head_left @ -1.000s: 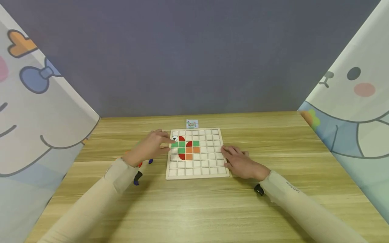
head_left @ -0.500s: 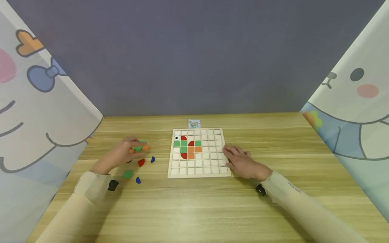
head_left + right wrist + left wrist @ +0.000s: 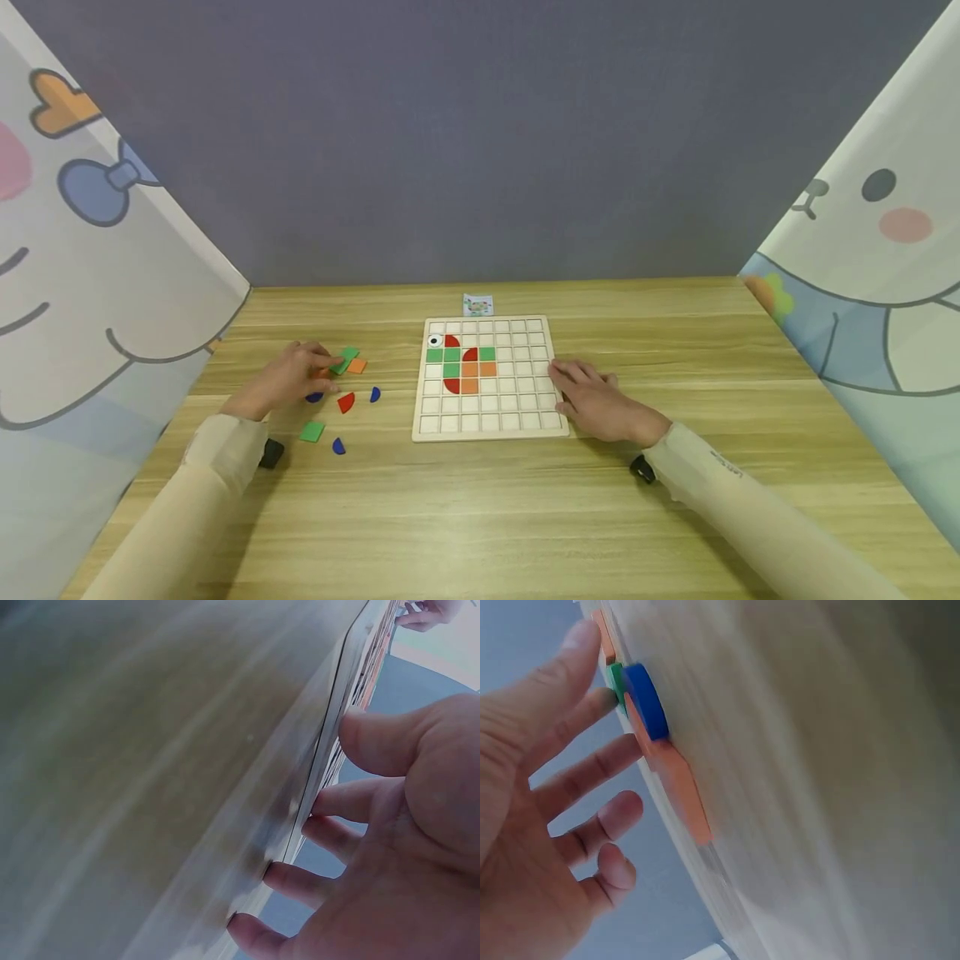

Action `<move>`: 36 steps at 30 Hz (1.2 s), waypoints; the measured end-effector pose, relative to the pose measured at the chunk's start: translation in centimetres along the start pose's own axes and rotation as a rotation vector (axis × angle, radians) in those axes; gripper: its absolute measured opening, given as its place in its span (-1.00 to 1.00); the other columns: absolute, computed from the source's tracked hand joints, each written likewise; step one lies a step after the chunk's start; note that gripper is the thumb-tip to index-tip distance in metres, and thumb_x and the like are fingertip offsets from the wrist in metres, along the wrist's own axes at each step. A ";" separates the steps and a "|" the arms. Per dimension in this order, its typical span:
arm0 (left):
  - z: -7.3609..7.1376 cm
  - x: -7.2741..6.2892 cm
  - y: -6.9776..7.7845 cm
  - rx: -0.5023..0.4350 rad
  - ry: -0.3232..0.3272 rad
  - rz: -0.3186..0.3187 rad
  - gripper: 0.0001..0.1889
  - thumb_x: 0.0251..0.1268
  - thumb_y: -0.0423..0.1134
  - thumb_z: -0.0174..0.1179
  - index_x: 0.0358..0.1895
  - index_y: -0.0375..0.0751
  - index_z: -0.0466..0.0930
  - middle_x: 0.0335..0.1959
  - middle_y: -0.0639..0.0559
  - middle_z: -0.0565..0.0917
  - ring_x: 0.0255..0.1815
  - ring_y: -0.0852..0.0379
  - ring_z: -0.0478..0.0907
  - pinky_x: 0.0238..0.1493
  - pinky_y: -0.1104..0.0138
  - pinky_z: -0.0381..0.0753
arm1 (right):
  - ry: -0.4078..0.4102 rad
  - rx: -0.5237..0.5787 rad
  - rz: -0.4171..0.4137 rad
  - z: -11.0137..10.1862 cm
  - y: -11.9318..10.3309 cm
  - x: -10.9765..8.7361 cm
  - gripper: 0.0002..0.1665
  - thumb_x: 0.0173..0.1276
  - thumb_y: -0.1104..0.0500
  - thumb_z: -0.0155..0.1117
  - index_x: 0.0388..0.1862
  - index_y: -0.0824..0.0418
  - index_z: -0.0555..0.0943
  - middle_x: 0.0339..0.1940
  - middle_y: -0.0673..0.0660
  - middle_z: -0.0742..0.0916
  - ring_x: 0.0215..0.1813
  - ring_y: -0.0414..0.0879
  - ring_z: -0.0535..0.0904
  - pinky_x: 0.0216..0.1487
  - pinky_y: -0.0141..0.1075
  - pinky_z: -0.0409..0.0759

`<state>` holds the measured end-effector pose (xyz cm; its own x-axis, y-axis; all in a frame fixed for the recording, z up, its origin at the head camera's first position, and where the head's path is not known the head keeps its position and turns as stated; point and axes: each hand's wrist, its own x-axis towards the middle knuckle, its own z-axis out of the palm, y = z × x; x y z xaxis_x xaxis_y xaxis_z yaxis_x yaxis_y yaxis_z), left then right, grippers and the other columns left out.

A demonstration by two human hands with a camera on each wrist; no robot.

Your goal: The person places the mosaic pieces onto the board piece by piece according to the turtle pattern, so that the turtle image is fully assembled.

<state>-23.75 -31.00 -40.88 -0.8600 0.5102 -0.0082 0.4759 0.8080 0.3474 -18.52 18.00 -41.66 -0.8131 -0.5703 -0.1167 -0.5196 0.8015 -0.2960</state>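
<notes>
My left hand (image 3: 288, 379) hovers low over loose tiles left of the board, its thumb and fingers apart. In the left wrist view its fingers come close to an orange tile (image 3: 676, 791), a blue half-round tile (image 3: 646, 701) and a green tile (image 3: 616, 682); whether they touch is unclear. On the right edge of the wooden grid board (image 3: 525, 422), my right hand (image 3: 600, 404) rests with extended fingers. Green, orange and red tiles fill several cells at the board's upper left, beside a white eye tile (image 3: 435, 341).
A small printed card (image 3: 478, 306) lies behind the board. Between board and left hand are a red quarter-round tile (image 3: 346, 402) and a blue tile (image 3: 375, 395). Nearer me lies a green square (image 3: 312, 432). A dark grey partition (image 3: 487, 150) stands at the back.
My left hand has gone from the eye tile on the board leftward to the loose tiles. The eye tile stays in its cell. My right hand keeps its place.
</notes>
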 end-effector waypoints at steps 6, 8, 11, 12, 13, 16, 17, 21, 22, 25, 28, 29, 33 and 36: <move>-0.5 1.3 0.8 -0.047 -0.043 -0.089 -0.67 0.09 -0.27 0.39 -0.07 -0.34 0.68 -0.17 -0.11 0.61 -0.35 0.12 0.53 -0.29 0.22 0.59 | -0.001 0.006 0.006 0.0 -0.1 -0.1 -0.29 0.50 0.11 0.00 0.48 0.36 0.04 0.47 0.25 0.15 0.44 0.21 -0.01 0.07 0.28 0.18; -0.5 1.4 1.3 -0.060 -0.055 -0.136 -0.69 0.10 -0.28 0.38 -0.08 -0.33 0.68 -0.13 -0.14 0.61 -0.31 0.07 0.56 -0.26 0.18 0.60 | -0.004 0.008 0.011 0.1 -0.1 -0.1 -0.29 0.51 0.10 0.00 0.48 0.36 0.04 0.48 0.26 0.14 0.44 0.22 -0.01 0.08 0.30 0.17; -0.5 1.5 1.6 -0.051 -0.057 -0.170 -0.75 0.11 -0.31 0.37 -0.14 -0.31 0.66 -0.17 -0.15 0.62 -0.27 0.03 0.56 -0.24 0.16 0.59 | -0.010 0.012 0.016 0.2 -0.2 -0.2 -0.29 0.51 0.09 -0.01 0.49 0.36 0.03 0.48 0.26 0.13 0.44 0.23 -0.02 0.09 0.31 0.15; -0.4 1.6 1.7 -0.050 -0.056 -0.171 -0.77 0.11 -0.33 0.36 -0.16 -0.30 0.65 -0.21 -0.13 0.62 -0.28 0.03 0.55 -0.26 0.16 0.58 | -0.011 0.014 0.016 0.2 -0.2 -0.2 -0.29 0.51 0.09 -0.01 0.48 0.36 0.03 0.48 0.26 0.13 0.44 0.23 -0.02 0.09 0.31 0.15; -0.3 1.6 1.7 -0.051 -0.056 -0.167 -0.79 0.12 -0.35 0.35 -0.17 -0.29 0.64 -0.26 -0.11 0.61 -0.31 0.03 0.54 -0.29 0.17 0.58 | -0.011 0.016 0.017 0.2 -0.2 -0.2 -0.29 0.51 0.09 -0.01 0.49 0.35 0.03 0.48 0.26 0.13 0.44 0.23 -0.02 0.10 0.31 0.14; -0.2 1.6 1.6 -0.028 -0.036 -0.141 -0.83 0.09 -0.41 0.33 -0.22 -0.28 0.62 -0.35 -0.05 0.60 -0.33 0.02 0.52 -0.29 0.14 0.56 | -0.009 0.018 0.021 0.2 -0.3 -0.2 -0.29 0.51 0.08 -0.01 0.49 0.35 0.03 0.48 0.26 0.13 0.45 0.22 -0.03 0.10 0.31 0.14; -0.3 1.5 1.6 -0.027 -0.031 -0.138 -0.82 0.08 -0.42 0.32 -0.21 -0.28 0.61 -0.36 -0.07 0.59 -0.35 0.02 0.52 -0.31 0.14 0.56 | -0.010 0.018 0.021 0.1 -0.3 -0.2 -0.28 0.51 0.08 -0.01 0.49 0.35 0.03 0.48 0.26 0.13 0.45 0.22 -0.03 0.10 0.31 0.14; -0.7 1.0 1.6 -0.053 -0.010 -0.167 -0.74 0.12 -0.46 0.27 -0.09 -0.33 0.55 -0.20 -0.20 0.58 -0.48 0.06 0.53 -0.45 0.20 0.56 | -0.013 0.018 0.018 0.1 -0.4 -0.2 -0.28 0.51 0.08 -0.01 0.49 0.36 0.03 0.48 0.27 0.13 0.45 0.23 -0.03 0.11 0.31 0.13; -0.8 0.8 1.7 -0.076 -0.007 -0.184 -0.72 0.14 -0.46 0.24 -0.05 -0.34 0.52 -0.15 -0.23 0.56 -0.55 0.07 0.52 -0.52 0.22 0.54 | -0.014 0.021 0.017 0.2 -0.4 -0.2 -0.28 0.51 0.09 -0.01 0.48 0.36 0.03 0.48 0.27 0.13 0.45 0.23 -0.03 0.11 0.31 0.13; -1.3 0.2 2.2 -0.085 0.037 -0.185 -0.69 0.18 -0.46 0.22 0.01 -0.35 0.50 -0.07 -0.26 0.49 -0.61 0.08 0.46 -0.54 0.25 0.51 | -0.015 0.017 0.016 0.2 -0.4 -0.2 -0.28 0.51 0.09 -0.01 0.48 0.36 0.03 0.48 0.27 0.13 0.45 0.23 -0.03 0.11 0.31 0.13; -1.4 -0.2 3.2 -0.034 0.132 -0.112 -0.69 0.14 -0.43 0.28 -0.01 -0.32 0.55 -0.08 -0.18 0.52 -0.43 0.00 0.51 -0.41 0.21 0.53 | -0.018 0.010 0.019 0.3 -0.4 -0.3 -0.28 0.51 0.08 -0.02 0.49 0.35 0.03 0.48 0.26 0.13 0.45 0.22 -0.03 0.10 0.31 0.14; -1.4 -0.2 3.8 -0.009 0.169 -0.070 -0.69 0.12 -0.42 0.31 -0.03 -0.31 0.57 -0.10 -0.16 0.55 -0.36 -0.02 0.50 -0.36 0.20 0.52 | -0.017 0.008 0.019 0.3 -0.4 -0.3 -0.28 0.51 0.08 -0.02 0.49 0.35 0.03 0.48 0.26 0.13 0.45 0.22 -0.03 0.10 0.30 0.14; -1.3 -0.1 6.4 0.034 0.285 0.080 -0.70 0.04 -0.40 0.39 -0.10 -0.26 0.63 -0.17 -0.04 0.60 -0.24 0.00 0.51 -0.32 0.19 0.53 | -0.013 0.008 0.015 0.2 -0.3 -0.3 -0.29 0.51 0.09 -0.02 0.49 0.35 0.03 0.48 0.25 0.13 0.45 0.22 -0.02 0.10 0.29 0.15; -1.1 0.4 8.5 0.040 0.335 0.156 -0.73 0.02 -0.40 0.41 -0.15 -0.22 0.65 -0.18 0.03 0.60 -0.19 0.06 0.49 -0.28 0.21 0.55 | -0.011 0.014 0.011 0.1 -0.3 -0.4 -0.29 0.51 0.09 -0.03 0.49 0.36 0.03 0.48 0.26 0.13 0.45 0.22 -0.02 0.09 0.29 0.15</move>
<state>-20.22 -24.30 -36.89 -0.7861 0.5085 0.3514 0.6070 0.7427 0.2829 -18.03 17.92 -41.58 -0.8156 -0.5636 -0.1307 -0.5069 0.8050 -0.3083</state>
